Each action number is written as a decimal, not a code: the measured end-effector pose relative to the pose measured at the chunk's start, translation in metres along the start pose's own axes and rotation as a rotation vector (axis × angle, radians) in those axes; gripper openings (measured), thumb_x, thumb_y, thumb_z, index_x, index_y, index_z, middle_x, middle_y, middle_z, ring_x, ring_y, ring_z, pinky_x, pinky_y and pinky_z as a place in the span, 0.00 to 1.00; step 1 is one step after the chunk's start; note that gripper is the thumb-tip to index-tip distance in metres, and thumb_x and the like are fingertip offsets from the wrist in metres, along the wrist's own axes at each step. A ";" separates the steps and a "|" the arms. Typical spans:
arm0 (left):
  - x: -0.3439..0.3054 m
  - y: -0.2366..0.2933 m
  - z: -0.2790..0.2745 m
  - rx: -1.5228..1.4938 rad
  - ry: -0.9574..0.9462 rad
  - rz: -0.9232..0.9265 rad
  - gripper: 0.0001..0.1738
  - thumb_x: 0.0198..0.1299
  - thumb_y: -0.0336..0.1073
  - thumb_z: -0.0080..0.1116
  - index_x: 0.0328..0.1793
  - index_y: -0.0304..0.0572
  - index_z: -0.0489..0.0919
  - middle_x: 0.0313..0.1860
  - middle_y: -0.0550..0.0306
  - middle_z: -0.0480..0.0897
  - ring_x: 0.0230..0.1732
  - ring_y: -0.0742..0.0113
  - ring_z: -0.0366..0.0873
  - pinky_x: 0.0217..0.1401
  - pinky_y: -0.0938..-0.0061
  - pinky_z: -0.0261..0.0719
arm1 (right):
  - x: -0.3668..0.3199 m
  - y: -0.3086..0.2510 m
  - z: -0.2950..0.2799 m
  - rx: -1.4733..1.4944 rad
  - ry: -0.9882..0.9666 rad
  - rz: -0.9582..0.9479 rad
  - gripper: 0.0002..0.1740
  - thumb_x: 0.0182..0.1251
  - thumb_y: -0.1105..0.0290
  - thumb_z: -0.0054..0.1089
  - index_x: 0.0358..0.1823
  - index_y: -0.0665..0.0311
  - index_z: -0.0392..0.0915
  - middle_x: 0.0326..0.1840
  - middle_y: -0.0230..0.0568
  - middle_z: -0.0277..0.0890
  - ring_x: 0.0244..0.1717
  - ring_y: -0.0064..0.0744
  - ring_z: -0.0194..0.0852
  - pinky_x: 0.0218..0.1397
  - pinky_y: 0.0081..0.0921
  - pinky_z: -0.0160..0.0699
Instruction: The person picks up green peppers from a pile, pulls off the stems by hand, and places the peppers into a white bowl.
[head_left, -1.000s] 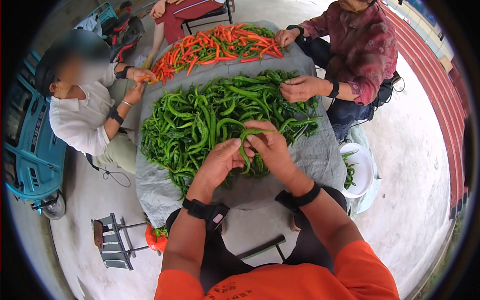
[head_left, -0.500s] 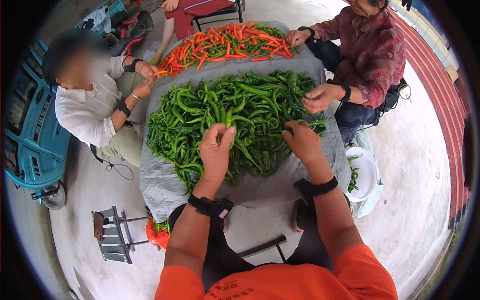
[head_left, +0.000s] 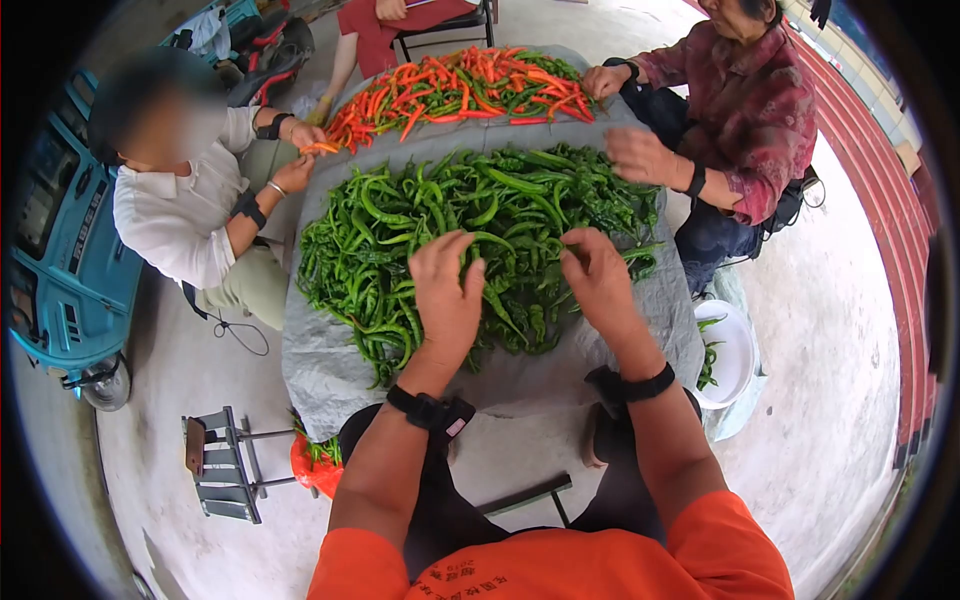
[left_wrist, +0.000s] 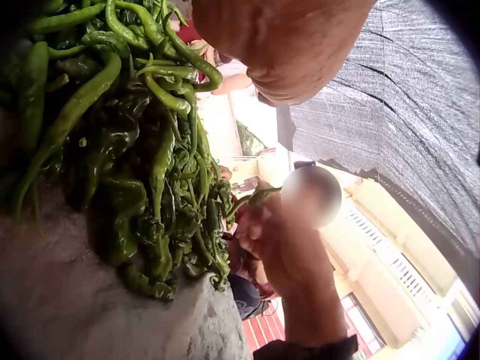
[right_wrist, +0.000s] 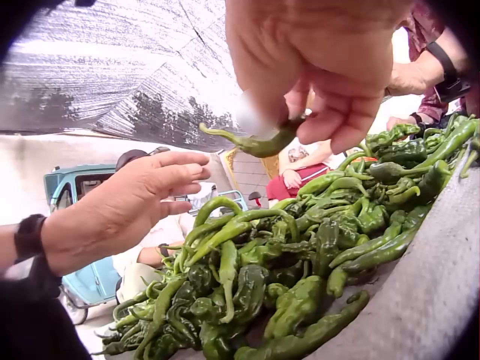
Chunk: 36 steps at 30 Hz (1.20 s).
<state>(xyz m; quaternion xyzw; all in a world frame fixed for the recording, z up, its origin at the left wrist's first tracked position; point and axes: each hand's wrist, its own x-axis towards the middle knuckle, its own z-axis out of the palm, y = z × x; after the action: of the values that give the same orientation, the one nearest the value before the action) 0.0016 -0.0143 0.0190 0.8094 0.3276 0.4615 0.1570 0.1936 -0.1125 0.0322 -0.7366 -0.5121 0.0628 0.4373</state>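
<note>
A heap of green chili peppers [head_left: 370,265] covers the near part of a grey sheet [head_left: 318,375]. Over its near middle my left hand [head_left: 446,290] hovers, fingers extended and thumb apart, holding nothing. To the right, my right hand [head_left: 603,285] is above the same heap. The right wrist view shows its thumb and fingers pinching a single curved green chili pepper [right_wrist: 259,144], the thin end pointing left. In that view the left hand [right_wrist: 131,206] is seen from the side with fingers straight.
Red and green chili peppers [head_left: 455,90] form a second pile at the far end. A person in white [head_left: 175,225] sits left, another in a patterned shirt [head_left: 745,125] right, their hand near the green heap. A white basin [head_left: 735,355] with peppers stands right; a folding stool [head_left: 225,465] left.
Both hands were together at one pepper, then moved apart. The left hand released a pepper onto the heap and its fingers spread. The right-side person's hand lifted back from the heap.
</note>
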 end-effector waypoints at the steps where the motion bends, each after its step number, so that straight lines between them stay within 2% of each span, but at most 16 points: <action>1: 0.000 0.003 0.001 -0.004 -0.027 0.018 0.23 0.57 0.29 0.63 0.61 0.42 0.76 0.62 0.50 0.74 0.64 0.47 0.65 0.66 0.57 0.64 | -0.001 -0.006 0.001 0.122 -0.023 -0.025 0.14 0.61 0.70 0.61 0.48 0.61 0.73 0.34 0.41 0.75 0.33 0.37 0.77 0.36 0.32 0.76; 4: -0.001 0.010 0.004 -0.007 -0.108 0.063 0.29 0.57 0.29 0.63 0.67 0.44 0.73 0.66 0.53 0.73 0.67 0.46 0.63 0.70 0.57 0.60 | -0.006 -0.027 -0.004 0.299 -0.151 0.076 0.17 0.62 0.74 0.59 0.52 0.65 0.70 0.33 0.37 0.72 0.31 0.26 0.73 0.34 0.24 0.73; 7: 0.000 0.015 0.005 -0.036 -0.162 0.099 0.30 0.57 0.29 0.63 0.68 0.44 0.72 0.68 0.54 0.71 0.69 0.45 0.61 0.72 0.56 0.58 | -0.009 -0.024 0.005 0.673 -0.317 0.207 0.19 0.64 0.74 0.58 0.55 0.65 0.68 0.33 0.34 0.72 0.30 0.21 0.70 0.33 0.20 0.72; 11: -0.006 0.010 0.008 -0.103 -0.251 0.120 0.25 0.59 0.29 0.61 0.65 0.45 0.76 0.59 0.53 0.79 0.64 0.48 0.69 0.66 0.59 0.69 | -0.010 -0.027 0.003 0.877 -0.442 0.238 0.15 0.66 0.73 0.56 0.53 0.63 0.71 0.33 0.33 0.72 0.28 0.20 0.69 0.34 0.20 0.73; 12: -0.005 0.011 0.009 -0.089 -0.184 0.185 0.20 0.60 0.30 0.61 0.60 0.45 0.79 0.51 0.53 0.82 0.55 0.51 0.76 0.56 0.62 0.76 | -0.010 -0.027 0.002 0.948 -0.457 0.257 0.14 0.66 0.73 0.55 0.52 0.63 0.72 0.33 0.33 0.73 0.27 0.20 0.69 0.34 0.19 0.73; 15: -0.007 0.019 0.004 -0.174 -0.302 0.085 0.18 0.60 0.31 0.61 0.57 0.43 0.80 0.47 0.52 0.83 0.49 0.53 0.78 0.49 0.62 0.77 | -0.008 -0.020 0.001 1.149 -0.472 0.385 0.12 0.68 0.70 0.55 0.51 0.63 0.74 0.33 0.33 0.75 0.27 0.20 0.71 0.35 0.19 0.75; 16: -0.007 0.018 0.005 -0.167 -0.257 0.130 0.14 0.61 0.31 0.61 0.53 0.41 0.80 0.42 0.51 0.83 0.42 0.55 0.80 0.43 0.64 0.77 | -0.008 -0.018 0.001 1.213 -0.471 0.440 0.12 0.68 0.68 0.55 0.50 0.63 0.75 0.33 0.33 0.76 0.27 0.20 0.72 0.35 0.20 0.76; 19: -0.011 0.018 0.007 -0.249 -0.253 -0.054 0.12 0.62 0.34 0.61 0.50 0.41 0.80 0.39 0.50 0.83 0.41 0.52 0.81 0.42 0.64 0.79 | -0.008 -0.022 0.005 1.394 -0.456 0.445 0.11 0.68 0.69 0.55 0.50 0.62 0.76 0.33 0.33 0.78 0.27 0.20 0.73 0.36 0.20 0.77; 22: -0.008 0.016 0.004 -0.257 -0.214 -0.120 0.11 0.63 0.35 0.61 0.49 0.39 0.80 0.36 0.48 0.82 0.36 0.51 0.81 0.39 0.65 0.78 | -0.010 -0.014 0.011 0.935 -0.357 0.460 0.10 0.68 0.68 0.57 0.49 0.60 0.76 0.35 0.35 0.78 0.30 0.29 0.76 0.38 0.25 0.77; 25: -0.004 0.006 -0.002 -0.306 -0.196 -0.269 0.10 0.63 0.35 0.61 0.46 0.37 0.80 0.33 0.48 0.82 0.33 0.51 0.80 0.38 0.67 0.77 | -0.006 -0.003 0.016 0.199 0.022 -0.066 0.12 0.64 0.70 0.59 0.49 0.58 0.77 0.41 0.39 0.79 0.33 0.40 0.78 0.39 0.30 0.78; 26: -0.005 -0.001 0.000 -0.297 -0.124 -0.248 0.10 0.63 0.34 0.62 0.44 0.36 0.79 0.29 0.50 0.81 0.28 0.59 0.79 0.34 0.69 0.76 | -0.005 -0.002 0.005 0.017 0.015 -0.020 0.15 0.59 0.72 0.62 0.49 0.57 0.77 0.48 0.43 0.77 0.41 0.50 0.77 0.46 0.37 0.78; 29: -0.004 -0.016 0.001 -0.339 -0.109 -0.436 0.08 0.63 0.34 0.63 0.43 0.37 0.80 0.25 0.55 0.80 0.27 0.69 0.77 0.30 0.71 0.76 | 0.003 0.023 0.006 -0.317 0.166 -0.151 0.15 0.59 0.71 0.62 0.49 0.58 0.78 0.51 0.43 0.76 0.50 0.50 0.73 0.52 0.41 0.75; 30: -0.003 -0.017 -0.003 -0.375 -0.131 -0.510 0.11 0.63 0.33 0.63 0.48 0.35 0.79 0.30 0.55 0.81 0.28 0.75 0.74 0.27 0.73 0.74 | 0.006 0.023 0.002 -0.324 0.107 -0.095 0.18 0.58 0.71 0.62 0.51 0.59 0.77 0.55 0.45 0.75 0.56 0.51 0.70 0.57 0.42 0.72; 33: 0.002 -0.017 -0.001 -0.438 0.073 -0.503 0.18 0.62 0.31 0.63 0.56 0.33 0.75 0.43 0.51 0.80 0.30 0.74 0.74 0.30 0.74 0.76 | 0.011 0.036 0.008 -0.353 0.083 -0.122 0.21 0.59 0.71 0.62 0.55 0.60 0.77 0.57 0.45 0.74 0.57 0.51 0.70 0.58 0.41 0.72; 34: 0.002 -0.023 -0.003 -0.316 0.045 -0.426 0.23 0.62 0.28 0.62 0.63 0.33 0.70 0.55 0.49 0.74 0.32 0.71 0.74 0.35 0.74 0.77 | 0.014 0.039 0.012 -0.370 0.067 -0.133 0.21 0.59 0.70 0.62 0.56 0.60 0.76 0.58 0.45 0.74 0.58 0.51 0.69 0.59 0.42 0.71; 36: 0.000 -0.025 -0.002 -0.267 0.059 -0.393 0.23 0.62 0.27 0.61 0.63 0.34 0.70 0.58 0.49 0.71 0.33 0.71 0.75 0.37 0.73 0.77 | 0.017 0.042 0.020 -0.407 0.030 -0.152 0.22 0.60 0.69 0.62 0.57 0.59 0.76 0.60 0.45 0.73 0.62 0.51 0.67 0.62 0.43 0.69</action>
<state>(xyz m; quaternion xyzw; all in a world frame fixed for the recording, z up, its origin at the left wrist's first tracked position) -0.0095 0.0040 0.0067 0.6883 0.4194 0.4847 0.3398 0.2202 -0.0906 -0.0037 -0.7698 -0.5618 -0.0859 0.2905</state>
